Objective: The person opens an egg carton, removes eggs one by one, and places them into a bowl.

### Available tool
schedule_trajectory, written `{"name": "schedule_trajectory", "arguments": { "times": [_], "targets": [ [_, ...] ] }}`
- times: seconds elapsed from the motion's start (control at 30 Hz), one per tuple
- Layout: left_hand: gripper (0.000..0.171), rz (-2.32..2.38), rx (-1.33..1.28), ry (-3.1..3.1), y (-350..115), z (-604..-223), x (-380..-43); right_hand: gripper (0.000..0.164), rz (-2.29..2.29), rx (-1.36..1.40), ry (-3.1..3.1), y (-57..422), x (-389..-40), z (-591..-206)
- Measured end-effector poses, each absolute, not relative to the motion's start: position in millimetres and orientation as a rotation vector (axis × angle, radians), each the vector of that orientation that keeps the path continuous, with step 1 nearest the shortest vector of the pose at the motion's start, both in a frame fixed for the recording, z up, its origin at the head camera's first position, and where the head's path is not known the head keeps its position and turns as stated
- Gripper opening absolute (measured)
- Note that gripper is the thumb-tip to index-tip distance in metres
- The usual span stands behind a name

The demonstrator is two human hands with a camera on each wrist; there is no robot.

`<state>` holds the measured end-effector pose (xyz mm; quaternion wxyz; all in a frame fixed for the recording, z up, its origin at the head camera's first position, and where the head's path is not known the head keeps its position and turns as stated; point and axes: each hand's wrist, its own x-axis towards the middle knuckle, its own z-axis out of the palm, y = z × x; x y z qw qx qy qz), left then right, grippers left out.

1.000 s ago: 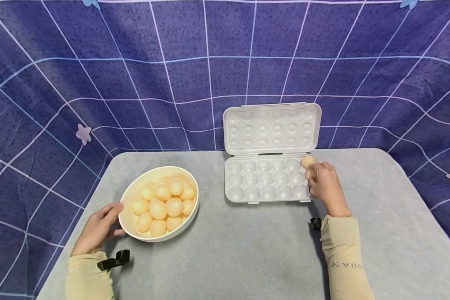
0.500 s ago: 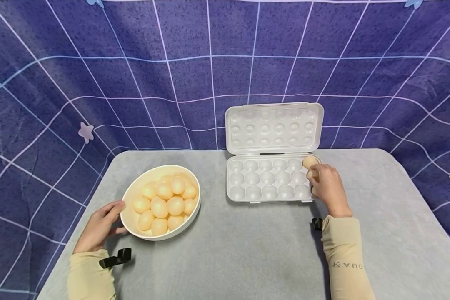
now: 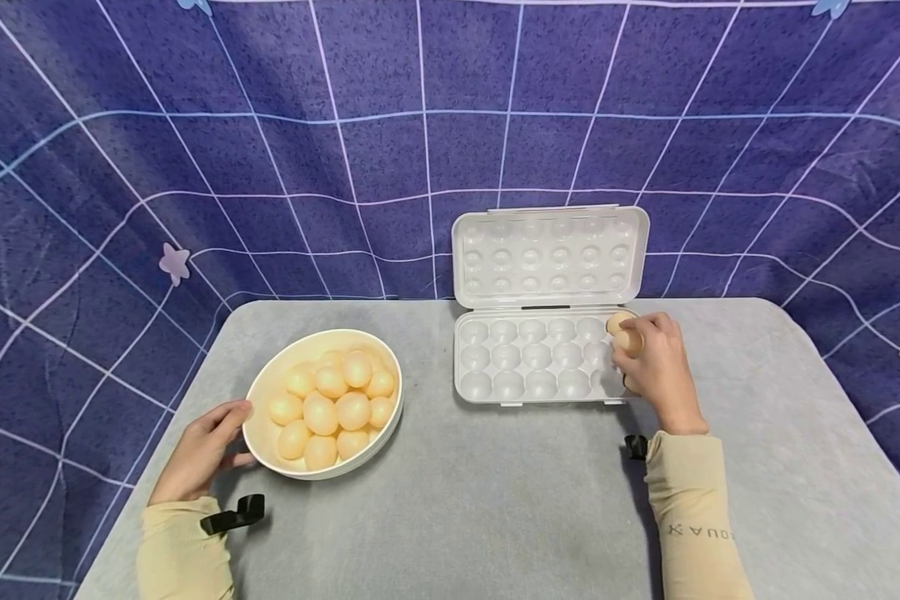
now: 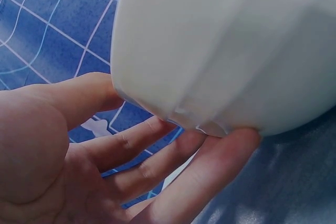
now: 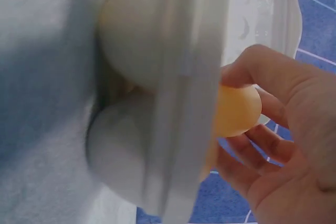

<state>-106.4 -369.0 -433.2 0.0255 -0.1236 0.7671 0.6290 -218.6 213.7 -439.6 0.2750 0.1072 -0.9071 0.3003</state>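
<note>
A white bowl [image 3: 258,446] filled with several pale yellow-orange eggs [image 3: 320,414] stands on the left of the table. My left hand [image 3: 198,450] holds its left side, thumb at the rim and fingertips under the wall, as the left wrist view shows. On the right lies a white egg box [image 3: 525,398], lid raised. Over its right-hand column my right hand [image 3: 658,367] pinches an egg [image 5: 239,111] between thumb and fingers. Another egg [image 3: 618,322] sits in the back right hollow. A further one [image 3: 631,384] shows partly, below the hand, at the front right.
The lid [image 3: 551,258] stands up at the back of the box, close to the blue checked curtain [image 3: 375,150]. Grey tabletop [image 3: 450,483] lies between bowl and box. A black strap piece [image 3: 232,515] juts out at each wrist.
My right hand has risen slightly and tilted, and more of the pinched egg shows between its fingers. The left hand keeps its hold on the bowl. The head view has shifted a little.
</note>
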Motion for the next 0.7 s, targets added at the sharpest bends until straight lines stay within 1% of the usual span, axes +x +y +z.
{"name": "schedule_trajectory", "arguments": {
  "times": [0.27, 0.43, 0.6, 0.7],
  "targets": [
    [0.059, 1.933, -0.377, 2.379, -369.7, -433.3, -107.2, 0.035, 0.900, 0.263, -2.468, 202.9, -211.7, -427.8],
    [0.056, 1.952, -0.373, 2.361, -369.8, -432.9, -106.8, 0.036, 0.896, 0.332, -2.475, 194.5, -211.3, -424.7],
    [0.059, 1.942, -0.341, 2.375, -373.6, -435.7, -105.9, 0.033, 0.895, 0.402, -2.454, 181.4, -211.6, -421.1],
    [0.052, 1.972, -0.357, 2.359, -375.8, -440.5, -107.3, 0.033, 0.881, 0.441, -2.433, 172.2, -210.4, -418.2]
  ]
}}
